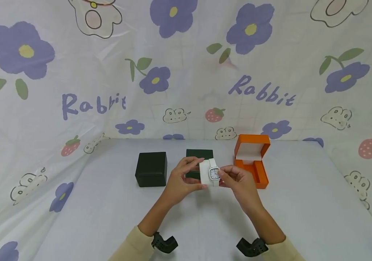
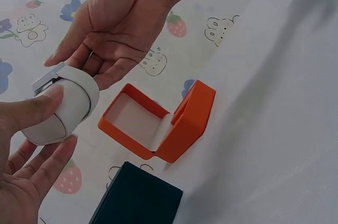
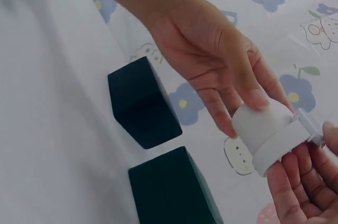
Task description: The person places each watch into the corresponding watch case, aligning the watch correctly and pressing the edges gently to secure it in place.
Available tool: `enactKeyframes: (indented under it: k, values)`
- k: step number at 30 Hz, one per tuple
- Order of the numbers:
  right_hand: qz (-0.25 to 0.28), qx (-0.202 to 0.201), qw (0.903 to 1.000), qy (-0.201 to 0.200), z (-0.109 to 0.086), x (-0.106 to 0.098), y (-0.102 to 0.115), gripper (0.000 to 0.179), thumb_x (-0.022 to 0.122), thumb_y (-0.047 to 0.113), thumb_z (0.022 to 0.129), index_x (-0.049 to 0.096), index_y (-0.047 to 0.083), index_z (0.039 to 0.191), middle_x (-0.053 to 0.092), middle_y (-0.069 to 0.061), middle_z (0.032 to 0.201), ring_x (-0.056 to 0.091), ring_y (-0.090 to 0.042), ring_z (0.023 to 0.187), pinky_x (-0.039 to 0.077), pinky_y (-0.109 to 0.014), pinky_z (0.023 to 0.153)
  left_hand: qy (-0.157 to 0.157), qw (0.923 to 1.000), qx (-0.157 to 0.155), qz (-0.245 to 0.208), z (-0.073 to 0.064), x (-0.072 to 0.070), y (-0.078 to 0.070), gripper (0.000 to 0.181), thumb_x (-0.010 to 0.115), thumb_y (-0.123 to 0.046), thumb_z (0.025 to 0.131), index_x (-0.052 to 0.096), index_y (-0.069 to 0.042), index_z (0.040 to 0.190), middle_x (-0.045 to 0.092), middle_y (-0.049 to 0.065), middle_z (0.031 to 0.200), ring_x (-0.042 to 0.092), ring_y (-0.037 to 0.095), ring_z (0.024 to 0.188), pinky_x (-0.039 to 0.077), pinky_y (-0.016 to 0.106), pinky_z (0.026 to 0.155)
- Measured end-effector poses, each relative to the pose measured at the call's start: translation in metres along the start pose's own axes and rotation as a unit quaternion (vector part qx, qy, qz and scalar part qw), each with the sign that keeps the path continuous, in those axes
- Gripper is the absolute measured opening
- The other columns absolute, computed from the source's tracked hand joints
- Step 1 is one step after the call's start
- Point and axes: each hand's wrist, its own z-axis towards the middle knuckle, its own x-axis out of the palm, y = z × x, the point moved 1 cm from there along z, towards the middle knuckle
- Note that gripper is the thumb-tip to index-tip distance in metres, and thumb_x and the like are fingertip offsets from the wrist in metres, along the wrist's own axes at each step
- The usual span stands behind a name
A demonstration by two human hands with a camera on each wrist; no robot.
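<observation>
In the head view, a white wristwatch [image 1: 213,173] with a pale square-round face is wrapped around a white cushion [image 1: 204,174], held up over the table. My left hand [image 1: 180,180] grips the cushion's left end between thumb and fingers. At the watch's right side, my right hand [image 1: 242,183] pinches it, thumb at the case and fingers curled behind. The left wrist view shows the cushion [image 2: 47,129] from its end, with the strap [image 2: 87,86] passing around it. In the right wrist view, the left thumb lies along the cushion [image 3: 259,126].
Behind the hands stands a dark green box [image 1: 199,154], partly hidden by them. A closed black box [image 1: 151,169] sits to the left. To the right, an orange box [image 1: 261,174] stands with its lid raised. Patterned cloth [image 1: 192,98] hangs behind the white table [image 1: 107,203].
</observation>
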Motion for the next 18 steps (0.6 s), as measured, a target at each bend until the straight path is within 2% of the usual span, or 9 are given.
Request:
enactKeyframes:
  k: [4, 7, 9, 11, 14, 16, 18]
  values:
    - [-0.043, -0.048, 0.9979, -0.005, -0.001, -0.002, -0.001, 0.038, 0.072, 0.039, 0.095, 0.073, 0.006, 0.114, 0.072, -0.008, 0.110, 0.071, -0.025, 0.094, 0.060, -0.028, 0.088, 0.007, 0.9999, 0.001, -0.008, 0.000, -0.001, -0.001, 0.078, 0.087, 0.003, 0.075, 0.058, -0.015, 0.145, 0.047, 0.006, 0.141, 0.060, 0.029, 0.122, 0.062, 0.035, 0.083]
    - [-0.090, -0.122, 0.9883, 0.011, -0.001, -0.007, 0.001, 0.041, 0.077, 0.030, 0.093, 0.068, 0.011, 0.128, 0.068, -0.002, 0.125, 0.066, -0.023, 0.112, 0.055, -0.026, 0.095, 0.015, 0.9998, -0.003, -0.014, 0.000, -0.003, -0.001, 0.078, 0.087, 0.002, 0.076, 0.057, -0.013, 0.146, 0.047, 0.005, 0.142, 0.060, 0.029, 0.123, 0.062, 0.036, 0.083]
    - [-0.124, -0.174, 0.9762, 0.040, 0.000, -0.011, 0.004, 0.062, 0.084, 0.023, 0.086, 0.058, 0.016, 0.141, 0.059, 0.000, 0.140, 0.056, -0.023, 0.128, 0.051, -0.027, 0.102, 0.023, 0.9995, -0.004, -0.019, 0.000, -0.005, -0.003, 0.078, 0.087, 0.002, 0.076, 0.056, -0.013, 0.146, 0.047, 0.005, 0.142, 0.060, 0.029, 0.123, 0.062, 0.037, 0.084]
    - [-0.151, -0.209, 0.9623, 0.086, 0.002, -0.014, 0.006, 0.087, 0.090, 0.021, 0.078, 0.044, 0.022, 0.153, 0.047, 0.002, 0.154, 0.046, -0.024, 0.139, 0.046, -0.030, 0.108, 0.031, 0.9992, -0.003, -0.024, 0.000, -0.006, -0.004, 0.078, 0.087, 0.002, 0.076, 0.056, -0.013, 0.146, 0.048, 0.005, 0.142, 0.060, 0.029, 0.122, 0.062, 0.038, 0.084]
    - [-0.184, -0.224, 0.9457, 0.148, 0.005, -0.018, 0.010, 0.106, 0.093, 0.025, 0.074, 0.030, 0.030, 0.160, 0.035, 0.006, 0.161, 0.040, -0.025, 0.144, 0.045, -0.036, 0.110, 0.042, 0.9986, -0.001, -0.034, 0.001, -0.008, -0.008, 0.078, 0.087, 0.003, 0.076, 0.057, -0.017, 0.145, 0.049, 0.004, 0.141, 0.061, 0.030, 0.121, 0.062, 0.039, 0.084]
    - [-0.196, -0.221, 0.9401, 0.170, 0.006, -0.019, 0.012, 0.107, 0.092, 0.027, 0.075, 0.028, 0.032, 0.160, 0.034, 0.006, 0.162, 0.042, -0.025, 0.143, 0.046, -0.039, 0.110, 0.049, 0.9980, 0.000, -0.039, 0.001, -0.009, -0.009, 0.079, 0.087, 0.004, 0.076, 0.057, -0.017, 0.146, 0.049, 0.004, 0.141, 0.060, 0.030, 0.121, 0.062, 0.040, 0.084]
    - [-0.198, -0.217, 0.9388, 0.180, 0.007, -0.020, 0.012, 0.104, 0.091, 0.025, 0.076, 0.029, 0.033, 0.160, 0.037, 0.005, 0.161, 0.045, -0.024, 0.141, 0.047, -0.042, 0.108, 0.056, 0.9975, -0.001, -0.043, 0.001, -0.009, -0.010, 0.079, 0.087, 0.004, 0.076, 0.056, -0.015, 0.146, 0.049, 0.005, 0.141, 0.060, 0.031, 0.122, 0.062, 0.040, 0.084]
